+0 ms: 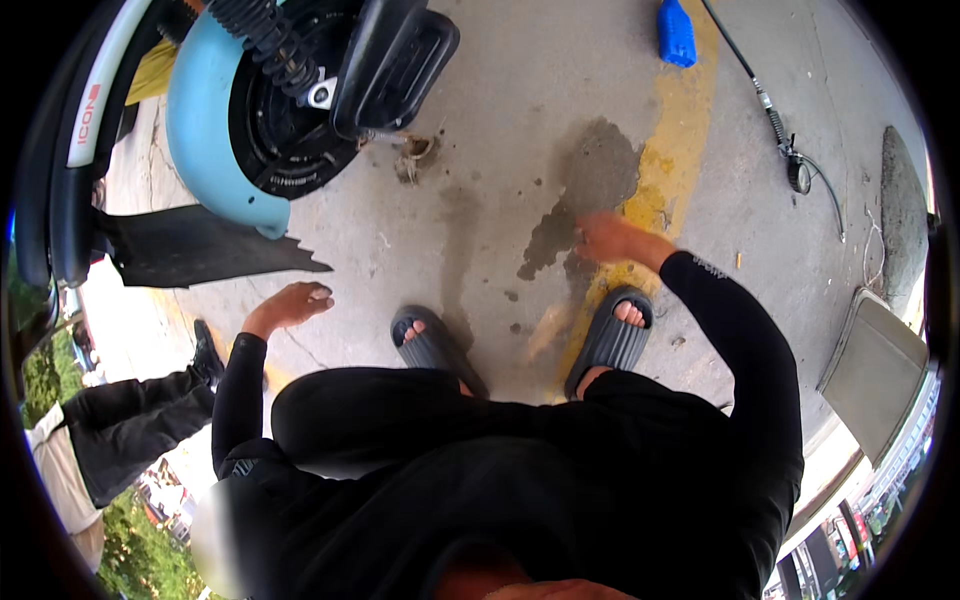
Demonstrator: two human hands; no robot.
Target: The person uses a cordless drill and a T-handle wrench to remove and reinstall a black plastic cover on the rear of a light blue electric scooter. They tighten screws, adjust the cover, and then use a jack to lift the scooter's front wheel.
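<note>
While the sandals (pixel 601 352) stand apart at mid-frame, likely for balance, I cannot tell whether left hand (pixel 290 305) or blurred right hand (pixel 617 241) grips anything.

The ground is a rough grey concrete floor (pixel 530 70), cracked in places and crossed by a worn yellow painted stripe (pixel 683 120). A dark, irregular damp patch (pixel 600 160) spreads beside and partly onto the stripe. A bright blue plastic bottle (pixel 677 38) is at the stripe's far end; to its right lies a black hose with a round gauge (pixel 799 176). Ribbed dark grey open-toed sandals (pixel 610 340), worn on feet, stand nearer.
</note>
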